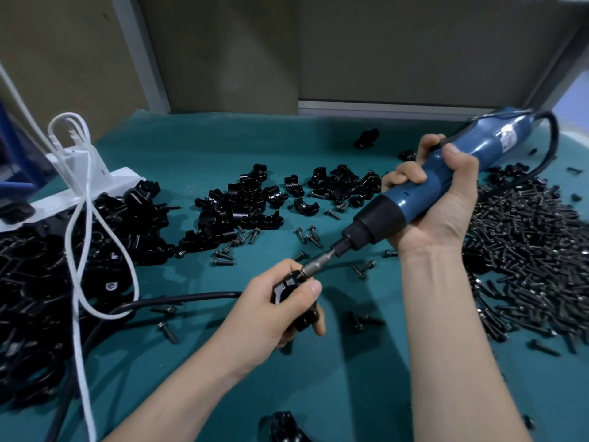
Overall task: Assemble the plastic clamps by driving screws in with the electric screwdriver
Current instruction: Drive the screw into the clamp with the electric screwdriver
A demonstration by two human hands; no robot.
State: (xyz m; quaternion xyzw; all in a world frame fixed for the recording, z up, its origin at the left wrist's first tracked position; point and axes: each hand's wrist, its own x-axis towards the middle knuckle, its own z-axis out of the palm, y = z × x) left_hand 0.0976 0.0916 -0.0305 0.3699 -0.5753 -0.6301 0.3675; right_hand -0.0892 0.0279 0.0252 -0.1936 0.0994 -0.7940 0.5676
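Observation:
My left hand (271, 309) grips a black plastic clamp (291, 293) above the green table, thumb lying across its top. My right hand (436, 199) is wrapped around the blue electric screwdriver (424, 186), which slants down to the left. Its silver bit (314, 266) meets the top of the clamp; the screw itself is hidden there. Loose clamp halves (245, 205) lie in piles behind my hands. A large heap of black screws (522, 260) covers the table to the right.
A big pile of black clamps (47, 291) fills the left side, crossed by white cables (83, 250) and a black cord (178, 298). A white power strip (79, 186) sits at the far left. Stray screws (236, 247) dot the green table (318, 393). One clamp (287, 425) lies at the near edge.

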